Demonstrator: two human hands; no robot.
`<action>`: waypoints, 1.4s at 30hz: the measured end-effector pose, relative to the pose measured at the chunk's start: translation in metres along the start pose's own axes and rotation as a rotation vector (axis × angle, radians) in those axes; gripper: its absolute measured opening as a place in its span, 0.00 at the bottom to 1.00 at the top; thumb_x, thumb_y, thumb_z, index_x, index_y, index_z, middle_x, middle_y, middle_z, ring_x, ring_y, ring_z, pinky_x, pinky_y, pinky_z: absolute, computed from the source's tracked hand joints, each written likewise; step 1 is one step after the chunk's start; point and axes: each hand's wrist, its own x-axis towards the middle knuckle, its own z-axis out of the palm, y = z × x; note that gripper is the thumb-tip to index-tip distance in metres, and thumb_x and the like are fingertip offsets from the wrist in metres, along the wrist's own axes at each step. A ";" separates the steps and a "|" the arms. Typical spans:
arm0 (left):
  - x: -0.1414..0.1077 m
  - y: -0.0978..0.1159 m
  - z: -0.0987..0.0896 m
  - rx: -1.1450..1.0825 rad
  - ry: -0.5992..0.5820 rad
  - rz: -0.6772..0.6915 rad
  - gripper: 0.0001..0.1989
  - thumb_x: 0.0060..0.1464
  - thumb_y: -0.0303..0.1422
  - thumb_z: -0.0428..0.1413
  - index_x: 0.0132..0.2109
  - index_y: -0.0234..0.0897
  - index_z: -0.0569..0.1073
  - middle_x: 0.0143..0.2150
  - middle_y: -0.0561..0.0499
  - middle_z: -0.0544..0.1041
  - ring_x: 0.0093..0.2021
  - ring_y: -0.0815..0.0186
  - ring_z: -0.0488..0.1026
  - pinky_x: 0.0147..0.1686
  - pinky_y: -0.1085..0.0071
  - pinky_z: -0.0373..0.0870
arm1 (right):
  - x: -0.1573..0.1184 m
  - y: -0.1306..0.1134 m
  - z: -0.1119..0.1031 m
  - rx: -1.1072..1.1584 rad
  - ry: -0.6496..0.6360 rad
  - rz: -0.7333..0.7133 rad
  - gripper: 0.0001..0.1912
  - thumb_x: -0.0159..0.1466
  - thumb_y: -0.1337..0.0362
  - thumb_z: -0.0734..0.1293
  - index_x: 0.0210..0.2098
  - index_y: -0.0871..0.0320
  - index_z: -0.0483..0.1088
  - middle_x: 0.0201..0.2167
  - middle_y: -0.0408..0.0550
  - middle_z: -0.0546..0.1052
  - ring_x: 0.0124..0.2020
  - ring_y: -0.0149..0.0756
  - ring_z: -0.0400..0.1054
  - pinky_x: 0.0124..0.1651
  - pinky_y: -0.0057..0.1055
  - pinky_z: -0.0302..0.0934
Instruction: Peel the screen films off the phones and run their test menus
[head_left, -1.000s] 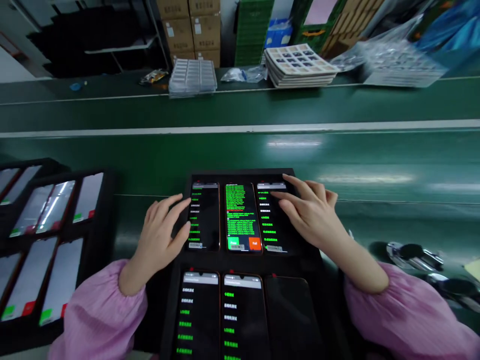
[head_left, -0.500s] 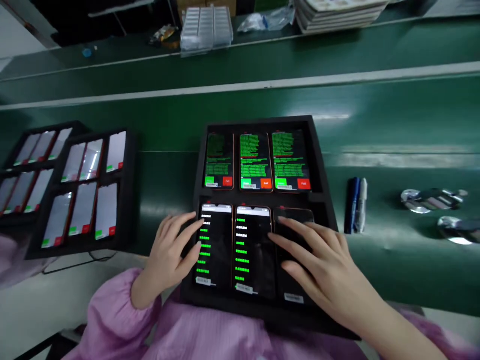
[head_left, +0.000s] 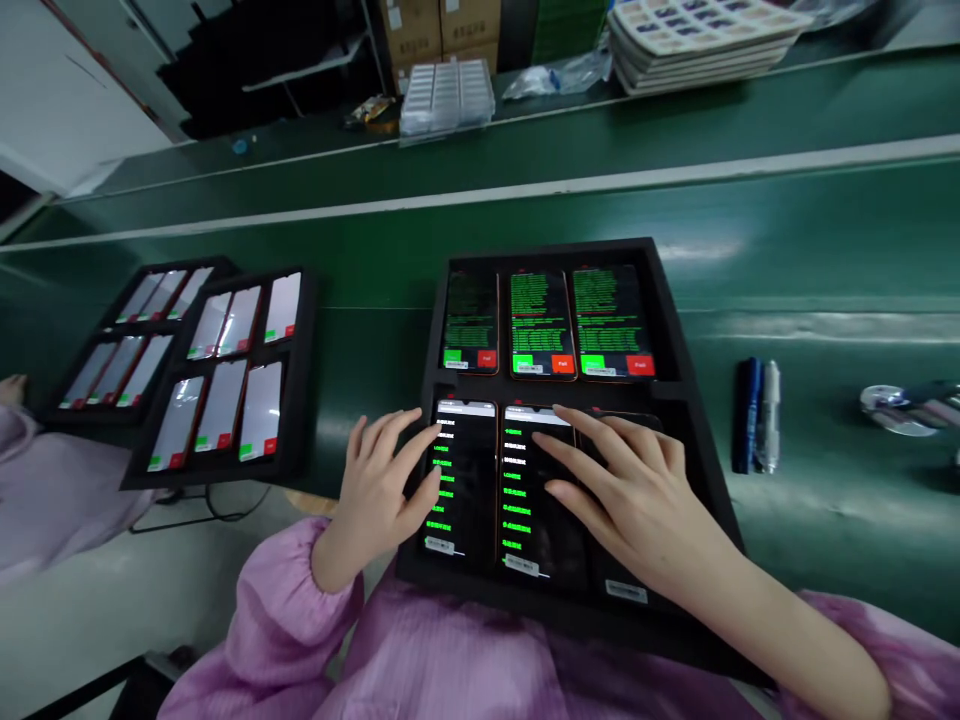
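Note:
Several smartphones lie in two rows in a black foam tray [head_left: 675,330] in front of me. My left hand [head_left: 386,485] has its fingers spread over the left edge of the near-left phone [head_left: 469,500], which shows a list of green and white text. Above the near-middle phone [head_left: 540,520], with a similar list, my right hand [head_left: 626,480] hovers or rests with fingers apart; I cannot tell if a fingertip touches the screen. It partly covers the dark near-right phone [head_left: 626,590]. The far-row phones, such as the middle one [head_left: 540,320], show green text with green and red buttons.
Left of me stand two more black trays [head_left: 296,400] of phones with pale screens. Right of my tray lie a blue marker [head_left: 746,415], a whitish pen [head_left: 769,415] and a shiny metal object [head_left: 896,408]. Clear plastic trays [head_left: 448,98] and stacked sheets [head_left: 697,45] line the back.
My right hand has shifted left from the near-right phone to over the near-middle one. My left hand stays by the near-left phone. The camera view has turned slightly left.

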 end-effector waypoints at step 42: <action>0.162 -0.062 0.025 -0.106 -0.084 0.037 0.17 0.72 0.41 0.51 0.59 0.49 0.80 0.72 0.44 0.66 0.71 0.44 0.60 0.69 0.30 0.51 | 0.065 0.072 0.022 -0.174 -0.213 0.324 0.25 0.75 0.45 0.58 0.66 0.44 0.70 0.66 0.60 0.68 0.63 0.65 0.60 0.55 0.64 0.61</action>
